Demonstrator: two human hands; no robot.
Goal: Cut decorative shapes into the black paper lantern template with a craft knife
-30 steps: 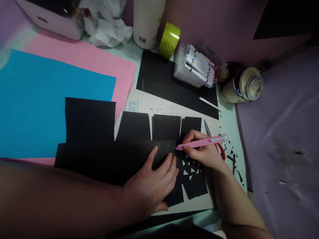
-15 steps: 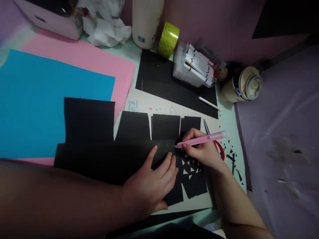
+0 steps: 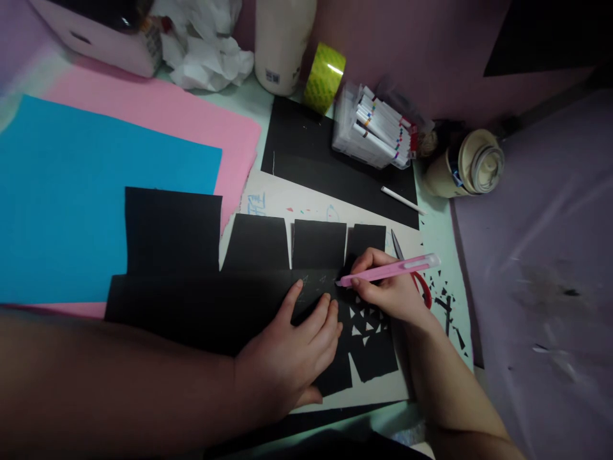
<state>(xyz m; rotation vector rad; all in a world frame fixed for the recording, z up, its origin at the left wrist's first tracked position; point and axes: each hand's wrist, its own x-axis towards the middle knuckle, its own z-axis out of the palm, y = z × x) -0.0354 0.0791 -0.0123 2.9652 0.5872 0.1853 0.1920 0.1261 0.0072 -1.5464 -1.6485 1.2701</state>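
A black sheet of card (image 3: 191,300) with flaps along its edges lies across the work surface. Small triangular holes pierce its right part, and faint pencil-like triangles are drawn left of them. My left hand (image 3: 297,345) lies flat on the card, fingers spread apart. Held in my right hand (image 3: 393,287) is a pink craft knife (image 3: 387,271), its tip touching the card near the drawn marks. Partly hidden behind that hand are scissors (image 3: 423,289) with red handles.
Blue (image 3: 110,191) and pink paper (image 3: 239,134) lie at left. Behind stand a bottle (image 3: 283,45), a yellow-green tape roll (image 3: 325,78), a box of markers (image 3: 378,128) and a lidded cup (image 3: 483,167). Black scraps (image 3: 449,313) litter the right edge. A white stick (image 3: 403,199) rests on black card.
The knife tip has shifted very slightly to the right on the card. My left hand stays in place.
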